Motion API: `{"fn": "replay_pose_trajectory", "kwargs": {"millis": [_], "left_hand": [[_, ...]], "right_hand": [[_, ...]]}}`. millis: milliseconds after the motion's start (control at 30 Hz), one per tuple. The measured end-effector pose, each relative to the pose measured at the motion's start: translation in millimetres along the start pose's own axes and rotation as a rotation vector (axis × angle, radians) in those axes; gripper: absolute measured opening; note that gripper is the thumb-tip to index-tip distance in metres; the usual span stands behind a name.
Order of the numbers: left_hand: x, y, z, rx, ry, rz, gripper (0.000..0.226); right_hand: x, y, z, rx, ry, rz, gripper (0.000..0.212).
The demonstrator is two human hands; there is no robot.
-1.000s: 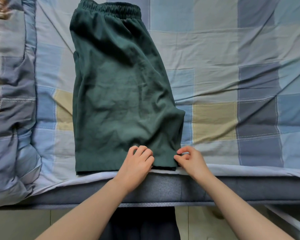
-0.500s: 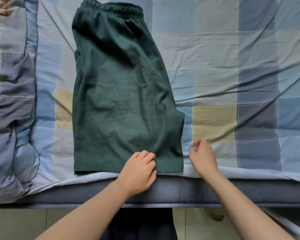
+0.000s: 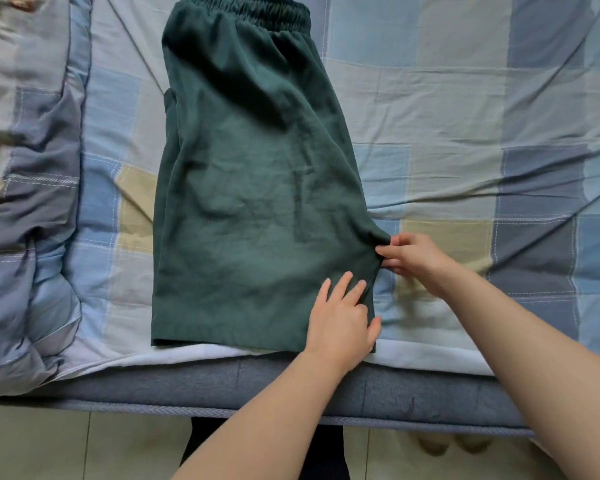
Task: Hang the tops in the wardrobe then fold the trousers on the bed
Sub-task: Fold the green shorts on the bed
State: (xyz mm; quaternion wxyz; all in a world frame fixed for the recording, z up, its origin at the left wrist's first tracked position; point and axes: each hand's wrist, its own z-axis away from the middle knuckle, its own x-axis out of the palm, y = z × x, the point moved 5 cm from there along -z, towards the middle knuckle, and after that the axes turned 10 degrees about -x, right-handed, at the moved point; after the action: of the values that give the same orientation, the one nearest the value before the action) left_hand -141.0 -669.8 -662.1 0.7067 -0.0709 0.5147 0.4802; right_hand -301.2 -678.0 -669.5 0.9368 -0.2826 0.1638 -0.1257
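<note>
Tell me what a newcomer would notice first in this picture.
Dark green shorts lie flat on the checked bedsheet, waistband at the far end, hem at the bed's near edge. The left hand presses the hem's right corner, while the right hand pinches the crotch point on the right.

Checked sheet in blue, grey and tan covering the mattress; bunched quilt at left; pale tiled floor below.

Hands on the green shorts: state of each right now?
Left hand: open, fingers flat, pressing the green shorts near the hem.
Right hand: pinching the shorts' right edge at the crotch point.
</note>
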Motion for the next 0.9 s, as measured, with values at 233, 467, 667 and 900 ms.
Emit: {"fn": "replay_pose_trajectory", "kwargs": {"millis": [233, 467, 667, 900], "left_hand": [[-33, -3, -4, -0.468, -0.015, 0.511, 0.089], [-27, -63, -13, -0.807, -0.160, 0.733, 0.011], [-16, -112, -2, -0.771, -0.336, 1.189, 0.018], [-18, -145, 5, -0.659, -0.299, 1.081, 0.042]], "right_hand": [[30, -31, 36, -0.215, -0.061, -0.013, 0.023], [60, -71, 47, -0.842, -0.126, 0.766, 0.033], [96, -79, 18, -1.093, -0.078, 1.419, 0.058], [126, -57, 23, -1.376, -0.264, 1.651, 0.052]]}}
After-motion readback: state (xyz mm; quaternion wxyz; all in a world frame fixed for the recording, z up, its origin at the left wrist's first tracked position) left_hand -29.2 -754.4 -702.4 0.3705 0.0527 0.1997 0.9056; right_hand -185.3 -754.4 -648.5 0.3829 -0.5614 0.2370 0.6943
